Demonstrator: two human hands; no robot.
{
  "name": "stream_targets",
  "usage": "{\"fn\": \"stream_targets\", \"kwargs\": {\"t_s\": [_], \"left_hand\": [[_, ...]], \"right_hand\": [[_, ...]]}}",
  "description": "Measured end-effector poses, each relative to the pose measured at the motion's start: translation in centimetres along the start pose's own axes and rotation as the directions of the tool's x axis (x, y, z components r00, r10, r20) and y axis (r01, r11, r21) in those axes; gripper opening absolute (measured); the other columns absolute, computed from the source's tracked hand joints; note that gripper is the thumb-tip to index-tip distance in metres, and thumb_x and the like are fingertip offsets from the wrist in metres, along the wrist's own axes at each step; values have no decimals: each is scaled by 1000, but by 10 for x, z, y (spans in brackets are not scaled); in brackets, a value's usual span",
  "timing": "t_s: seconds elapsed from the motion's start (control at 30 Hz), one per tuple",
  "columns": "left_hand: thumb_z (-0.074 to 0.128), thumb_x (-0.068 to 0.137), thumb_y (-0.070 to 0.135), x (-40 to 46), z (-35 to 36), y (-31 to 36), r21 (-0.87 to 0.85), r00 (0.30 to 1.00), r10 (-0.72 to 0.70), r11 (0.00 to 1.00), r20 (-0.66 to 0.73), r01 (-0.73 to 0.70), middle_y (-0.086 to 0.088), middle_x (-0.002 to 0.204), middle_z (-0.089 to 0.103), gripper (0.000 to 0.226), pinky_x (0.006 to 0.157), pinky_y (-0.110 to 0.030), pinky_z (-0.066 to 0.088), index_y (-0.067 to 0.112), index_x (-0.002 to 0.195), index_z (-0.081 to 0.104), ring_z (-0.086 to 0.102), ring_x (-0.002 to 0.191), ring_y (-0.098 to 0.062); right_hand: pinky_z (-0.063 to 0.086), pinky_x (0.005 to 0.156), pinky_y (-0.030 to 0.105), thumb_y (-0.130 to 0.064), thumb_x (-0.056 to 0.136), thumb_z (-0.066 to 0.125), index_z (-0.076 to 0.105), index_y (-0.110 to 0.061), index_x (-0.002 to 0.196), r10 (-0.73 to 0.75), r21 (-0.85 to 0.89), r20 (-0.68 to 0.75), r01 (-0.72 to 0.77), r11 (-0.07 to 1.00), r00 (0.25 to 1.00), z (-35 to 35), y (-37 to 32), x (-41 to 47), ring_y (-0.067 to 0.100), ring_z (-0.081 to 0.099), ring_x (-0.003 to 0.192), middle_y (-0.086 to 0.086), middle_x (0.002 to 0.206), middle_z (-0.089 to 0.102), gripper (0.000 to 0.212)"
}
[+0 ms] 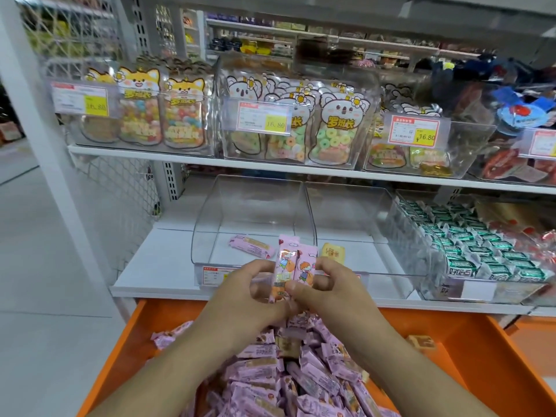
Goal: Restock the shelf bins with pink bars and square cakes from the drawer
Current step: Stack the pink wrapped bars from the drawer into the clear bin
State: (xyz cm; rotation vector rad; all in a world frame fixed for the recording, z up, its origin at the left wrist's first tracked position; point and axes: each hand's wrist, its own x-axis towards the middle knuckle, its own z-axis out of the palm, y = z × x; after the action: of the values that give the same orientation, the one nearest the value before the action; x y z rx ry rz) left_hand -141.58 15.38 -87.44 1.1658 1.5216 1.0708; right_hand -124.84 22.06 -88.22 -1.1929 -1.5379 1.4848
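My left hand [245, 291] and my right hand [326, 291] together hold two upright pink bars [293, 266] just in front of the lower shelf. Each hand's fingers curl round the bars' lower halves. Behind them stands a clear shelf bin [210, 212] with one pink bar [251, 245] lying flat inside. The clear bin [376, 218] to its right holds a single yellow square cake [333, 252]. Below my arms, the open orange drawer [469, 353] is heaped with pink bars [288, 380]. A brown square cake [421, 343] lies at the drawer's right side.
A bin of green-wrapped candies [481, 245] stands to the right on the same shelf. The shelf above carries clear bins of bagged sweets [288, 124] with price tags [263, 117]. A white upright post [39, 115] and grey floor are on the left.
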Motion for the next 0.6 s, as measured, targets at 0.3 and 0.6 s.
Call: {"fn": "stream_targets", "kwargs": {"t_s": [0.3, 0.6], "left_hand": [[57, 101, 44, 72, -90, -27, 662, 886, 376, 741, -271, -112, 10, 163, 33, 67, 120, -31, 28, 32, 161, 30, 31, 149, -12], [38, 107, 36, 99, -119, -75, 686, 910, 318, 726, -265, -54, 13, 170, 19, 78, 113, -32, 41, 47, 157, -21, 34, 149, -10]], "right_hand": [[53, 66, 34, -14, 90, 81, 55, -14, 118, -11, -64, -24, 9, 998, 1000, 52, -35, 115, 16, 63, 62, 15, 84, 78, 38], [66, 73, 43, -17, 81, 88, 62, -14, 100, 97, -96, -52, -101, 990, 994, 127, 1, 265, 21, 77, 77, 11, 90, 77, 33]]}}
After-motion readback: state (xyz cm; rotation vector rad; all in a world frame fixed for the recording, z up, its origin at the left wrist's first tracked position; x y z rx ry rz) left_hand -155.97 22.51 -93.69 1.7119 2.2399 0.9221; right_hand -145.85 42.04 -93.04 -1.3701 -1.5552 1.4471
